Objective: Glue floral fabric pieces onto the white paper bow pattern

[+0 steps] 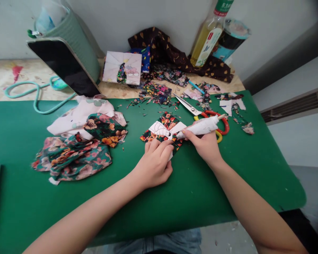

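Two bare hands show in my head view, both at a patchwork piece (167, 121) on the green mat (137, 204), just short of the scissors (193, 108). The left hand (157, 161) has its fingers curled close together on the near edge; I can't tell whether the thumb pinches underneath. The right hand (208, 148) is clamped round a white tapered tube (198, 127), its narrow end meeting the patch beside the left fingertips.

From where I sit, an uneven squeeze could spill whatever the tube may hold over the print or those fingertips. If the left hand lets up, the light piece could skid on the smooth mat. The scissors lie spread behind the tube, so a careless right wrist could knock their red and yellow handles.

The patch is roughly diamond-shaped, dark floral cloth broken by pale, line-drawn sections. The tube looks crinkled and papery, a thin stick jutting from its wide end. Soft, rumpled floral cloth (79, 155) lies to the left; frayed scraps (159, 90) litter the back.
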### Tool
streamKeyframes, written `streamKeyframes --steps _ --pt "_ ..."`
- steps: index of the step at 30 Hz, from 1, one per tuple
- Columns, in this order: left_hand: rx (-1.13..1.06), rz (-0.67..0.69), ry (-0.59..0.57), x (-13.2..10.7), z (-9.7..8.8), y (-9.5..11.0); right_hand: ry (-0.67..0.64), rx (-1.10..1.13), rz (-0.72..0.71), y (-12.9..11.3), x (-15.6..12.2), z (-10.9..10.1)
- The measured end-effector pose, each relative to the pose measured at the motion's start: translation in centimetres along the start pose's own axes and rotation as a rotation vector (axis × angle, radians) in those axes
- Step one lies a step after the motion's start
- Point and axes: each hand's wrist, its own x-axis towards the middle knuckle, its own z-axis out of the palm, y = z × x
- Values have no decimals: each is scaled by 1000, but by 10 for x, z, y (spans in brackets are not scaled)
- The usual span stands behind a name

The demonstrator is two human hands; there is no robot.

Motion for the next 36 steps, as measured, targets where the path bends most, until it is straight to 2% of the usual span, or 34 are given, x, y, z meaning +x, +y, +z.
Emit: streamKeyframes --steps 10,26,36 --pt "220 99 71 -9 4 3 -28 -86 -64 0 -1 -1" --pt "226 106 61 -10 5 2 -48 -123 -79 -2 -3 -1" --pt "217 105 64 -8 4 3 -71 -191 -222 -5 -5 1"
